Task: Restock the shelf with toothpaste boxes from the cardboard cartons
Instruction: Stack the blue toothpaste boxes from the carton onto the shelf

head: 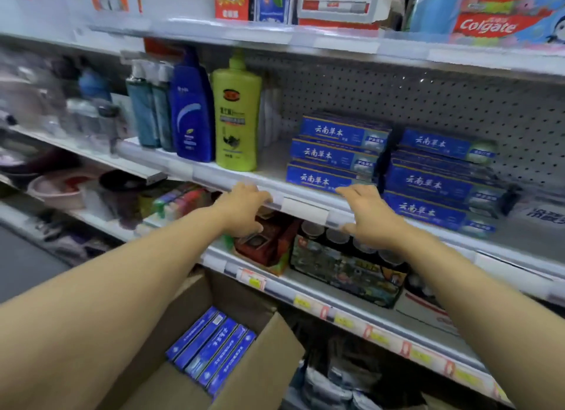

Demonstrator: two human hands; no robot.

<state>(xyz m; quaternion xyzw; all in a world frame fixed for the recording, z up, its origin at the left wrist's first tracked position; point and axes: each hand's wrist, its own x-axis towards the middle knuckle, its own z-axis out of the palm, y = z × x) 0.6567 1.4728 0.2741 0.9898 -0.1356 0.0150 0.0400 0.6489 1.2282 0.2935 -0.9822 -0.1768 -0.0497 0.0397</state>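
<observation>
Both hands reach to the front edge of the shelf (305, 206). The left hand (244, 209) lies over the price rail with its fingers bent onto it, and the right hand (371, 211) rests on the rail further right; through the motion blur neither appears to hold a box. Just behind the right hand, blue toothpaste boxes (333, 157) sit three high on the shelf, with a second stack (440, 185) beside them to the right. A green bottle (237, 119) and a blue bottle (191, 110) stand to the left of the stacks. Below, between the forearms, an open cardboard carton (263, 367) holds more blue boxes (212, 351) packed side by side.
</observation>
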